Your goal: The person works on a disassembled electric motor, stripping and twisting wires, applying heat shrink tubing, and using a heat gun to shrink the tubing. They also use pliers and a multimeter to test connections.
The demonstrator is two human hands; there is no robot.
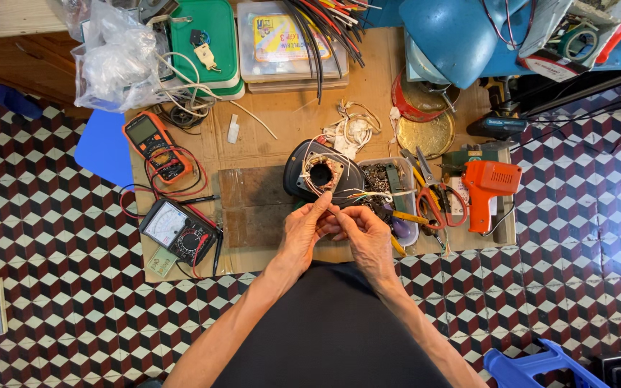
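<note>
Just below the black motor housing (323, 174), with its copper winding and pale leads showing: left hand (303, 233) and right hand (363, 233) pinching thin wires (346, 195) trailing from it. Wire ends hiding between fingertips. Right of housing, tool tray (397, 197) crowding close; left, bare wooden board (253, 205) lying open.

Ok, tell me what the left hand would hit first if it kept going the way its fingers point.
The left hand points up and away from the body. First in that line is probably the black motor housing with its copper winding, whose thin wires the fingers pinch; depth is hard to judge.
</note>
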